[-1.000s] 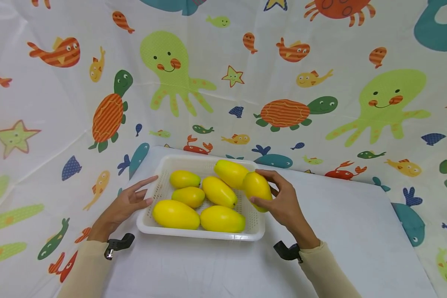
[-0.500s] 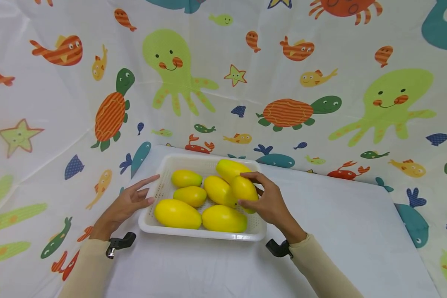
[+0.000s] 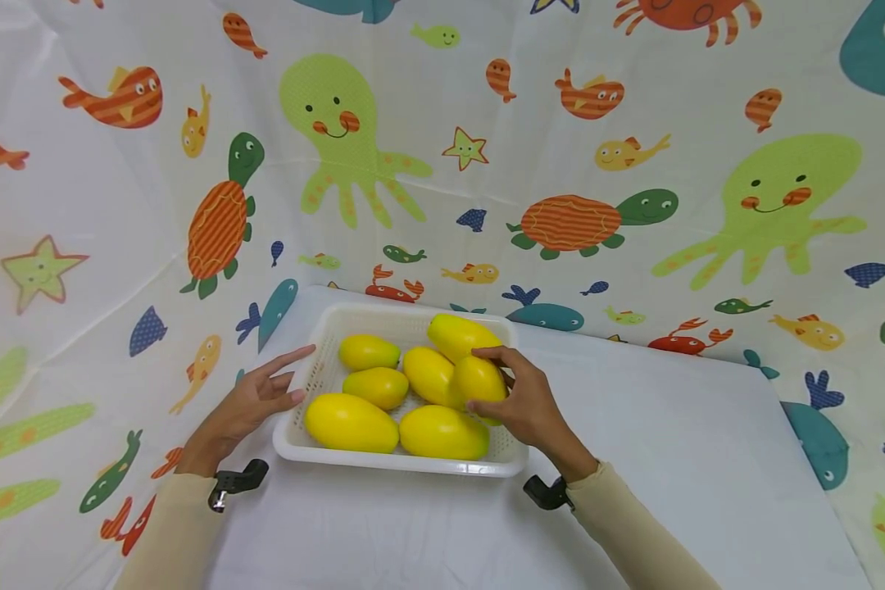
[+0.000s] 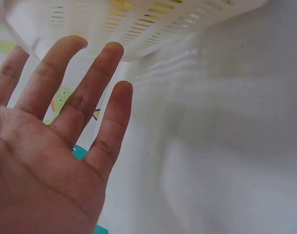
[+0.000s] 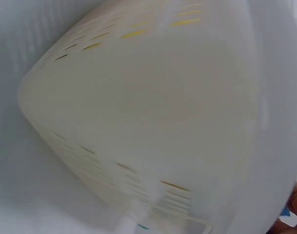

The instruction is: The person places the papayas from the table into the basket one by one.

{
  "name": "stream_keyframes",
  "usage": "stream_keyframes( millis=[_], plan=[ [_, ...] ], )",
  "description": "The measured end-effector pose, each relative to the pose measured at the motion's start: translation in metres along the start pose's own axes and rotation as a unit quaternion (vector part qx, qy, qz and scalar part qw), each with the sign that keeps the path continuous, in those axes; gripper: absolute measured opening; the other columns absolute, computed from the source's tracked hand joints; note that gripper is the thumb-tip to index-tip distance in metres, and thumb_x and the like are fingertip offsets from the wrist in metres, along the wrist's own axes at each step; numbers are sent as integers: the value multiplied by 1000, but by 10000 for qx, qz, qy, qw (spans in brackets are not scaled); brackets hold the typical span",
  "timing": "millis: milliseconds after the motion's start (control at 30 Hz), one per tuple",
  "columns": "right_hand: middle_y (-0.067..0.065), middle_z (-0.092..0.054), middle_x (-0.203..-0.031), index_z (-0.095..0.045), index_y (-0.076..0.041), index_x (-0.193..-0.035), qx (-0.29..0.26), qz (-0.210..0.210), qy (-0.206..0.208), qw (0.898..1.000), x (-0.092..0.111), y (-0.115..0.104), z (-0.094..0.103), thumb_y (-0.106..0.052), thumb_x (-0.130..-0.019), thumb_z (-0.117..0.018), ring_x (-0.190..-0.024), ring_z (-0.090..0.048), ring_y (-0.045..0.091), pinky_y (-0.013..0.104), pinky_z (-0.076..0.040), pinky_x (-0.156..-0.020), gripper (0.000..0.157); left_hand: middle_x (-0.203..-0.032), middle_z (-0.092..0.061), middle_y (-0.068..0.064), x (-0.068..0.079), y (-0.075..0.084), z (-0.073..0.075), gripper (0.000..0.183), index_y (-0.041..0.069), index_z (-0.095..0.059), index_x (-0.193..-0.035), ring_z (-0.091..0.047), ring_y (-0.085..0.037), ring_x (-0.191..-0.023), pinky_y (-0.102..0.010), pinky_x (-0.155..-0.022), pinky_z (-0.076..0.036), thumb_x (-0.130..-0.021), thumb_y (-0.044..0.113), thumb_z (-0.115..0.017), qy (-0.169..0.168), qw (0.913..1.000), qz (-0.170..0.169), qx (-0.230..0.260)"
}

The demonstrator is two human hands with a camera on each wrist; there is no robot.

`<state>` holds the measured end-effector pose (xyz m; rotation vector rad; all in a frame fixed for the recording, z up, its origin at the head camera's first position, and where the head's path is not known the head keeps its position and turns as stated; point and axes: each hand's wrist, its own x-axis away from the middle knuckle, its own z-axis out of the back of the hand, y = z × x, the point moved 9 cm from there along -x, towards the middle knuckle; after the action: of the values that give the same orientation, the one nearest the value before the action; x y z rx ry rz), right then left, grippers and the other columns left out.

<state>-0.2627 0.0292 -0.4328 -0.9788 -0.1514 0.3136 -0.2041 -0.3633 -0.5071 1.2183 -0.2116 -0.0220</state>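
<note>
My right hand (image 3: 528, 401) grips a yellow mango (image 3: 479, 382) between thumb and fingers, inside the right end of the white plastic basket (image 3: 398, 465). This mango overlaps a middle mango (image 3: 429, 373) in the head view. Beside it at the back right lies another mango (image 3: 459, 334). With fingers spread and fairly straight, my left hand (image 3: 245, 410) stays at the basket's left wall, fingertips right at the rim. The left wrist view shows its palm and fingers (image 4: 80, 107) below the slotted wall. The right wrist view mostly shows the basket's corner (image 5: 148, 107); the held mango is hidden there.
Several other mangoes, among them a front-left mango (image 3: 351, 423) and a front-right mango (image 3: 444, 433), lie in the basket. It stands on a white-covered table (image 3: 656, 442). A curtain (image 3: 442, 188) printed with sea animals hangs behind and to the left.
My right hand has moved left and slightly down with the mango, from over the basket's right rim to inside it. The left hand has stayed at the left rim.
</note>
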Motion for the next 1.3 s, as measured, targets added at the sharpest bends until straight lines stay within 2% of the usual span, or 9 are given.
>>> stream_keyframes(
  millis=[367,533,700,900,1000,1100,1167,1300],
  plan=[
    [6,-57,-152,-60,-20,-144,426,-66,183,9989,1,4,-6,-13,-78,-96,-143,-57,31,51,-48,-118,75,-168,-45,-13,-1,-4,0,72,41,-32,-167,-67,-7,-129,-42,-101,-62,-105,29,-68,21,10000,60,-15],
    [7,-58,-150,-61,-18,-142,806,-82,294,9963,1,5,-8,-18,-77,-97,-142,-57,31,53,-48,-119,75,-170,-42,-13,-1,-4,0,73,40,-32,-167,-67,1,-125,-41,-99,-63,-104,29,-69,-6,10000,-5,43],
    [8,-59,-150,-61,-19,-143,1122,-178,366,9929,2,6,-9,-26,-75,-98,-139,-55,32,59,-47,-119,78,-170,-41,-12,-2,-3,2,73,40,-32,-167,-66,4,-123,-39,-100,-62,-104,29,-69,-8,10000,-31,24],
    [8,-56,-154,-58,-19,-146,1172,-246,373,9921,6,4,-11,-29,-76,-98,-140,-53,33,63,-45,-120,81,-168,-45,-12,-1,-4,5,72,40,-32,-167,-70,-4,-121,-37,-97,-64,-105,30,-68,-19,10000,-52,-68],
    [8,-54,-156,-58,-20,-147,1109,-265,402,9927,9,3,-10,-30,-76,-98,-143,-51,34,66,-42,-121,82,-168,-46,-11,1,-5,7,72,42,-32,-167,-70,-5,-121,-37,-97,-64,-105,31,-67,16,9998,-4,-178],
    [7,-53,-157,-58,-22,-147,1046,-242,465,9931,13,1,-7,-31,-77,-97,-146,-49,35,68,-39,-122,81,-168,-45,-10,2,-4,8,73,43,-31,-167,-69,-8,-125,-42,-100,-63,-105,33,-68,22,9996,18,-269],
    [7,-53,-158,-57,-24,-148,1039,-221,502,9931,15,1,-5,-34,-78,-96,-147,-48,36,70,-38,-122,81,-168,-45,-10,3,-3,9,73,43,-31,-167,-68,-15,-130,-47,-103,-61,-105,34,-68,38,9994,16,-356],
    [6,-51,-160,-56,-26,-150,1117,-151,580,9919,19,0,0,-39,-79,-95,-149,-46,35,70,-39,-121,82,-168,-44,-12,5,0,12,74,42,-30,-167,-60,-37,-142,-58,-104,-59,-104,35,-68,94,9983,19,-575]
  ],
)
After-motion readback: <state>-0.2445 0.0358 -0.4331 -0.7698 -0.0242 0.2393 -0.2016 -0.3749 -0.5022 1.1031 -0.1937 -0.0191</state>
